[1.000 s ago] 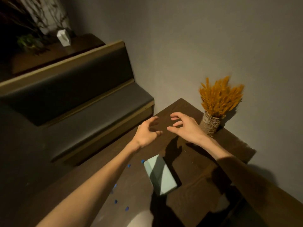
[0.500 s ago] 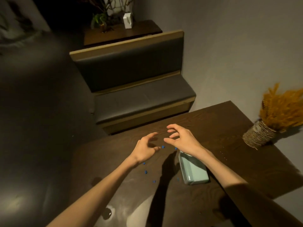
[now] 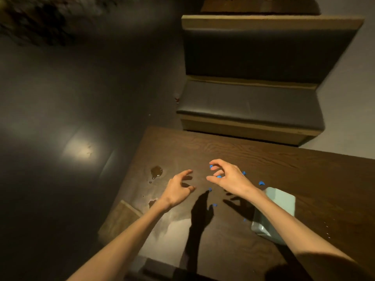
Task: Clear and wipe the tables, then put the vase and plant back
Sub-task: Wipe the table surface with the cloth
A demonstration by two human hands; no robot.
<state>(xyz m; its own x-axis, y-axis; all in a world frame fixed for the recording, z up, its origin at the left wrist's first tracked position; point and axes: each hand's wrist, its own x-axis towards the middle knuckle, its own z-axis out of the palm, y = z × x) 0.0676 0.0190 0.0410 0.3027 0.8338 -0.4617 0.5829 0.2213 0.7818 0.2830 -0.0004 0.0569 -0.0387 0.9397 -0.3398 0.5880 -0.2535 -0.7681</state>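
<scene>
A dark wooden table (image 3: pixel 253 157) fills the lower right of the head view. Both my hands hover above its middle with fingers loosely curled and nothing held: my left hand (image 3: pixel 179 189) to the left, my right hand (image 3: pixel 227 177) beside it. Several small blue scraps (image 3: pixel 261 183) lie scattered on the wood around and under my right hand. A pale green folded cloth (image 3: pixel 281 201) lies to the right, partly hidden by my right forearm. A brown liquid spill (image 3: pixel 156 171) sits left of my left hand. The vase and plant are out of view.
A dark padded bench seat (image 3: pixel 249 102) with a wooden frame stands just beyond the table's far edge. Behind its backrest is another wooden table (image 3: pixel 259 7). Dark glossy floor (image 3: pixel 60 118) lies to the left. A wet smear (image 3: pixel 174 226) shines near the table's front.
The view has swung left and down, so the dried-flower vase has left the frame. Both hands have stayed over the blue scraps. The spill is now in view.
</scene>
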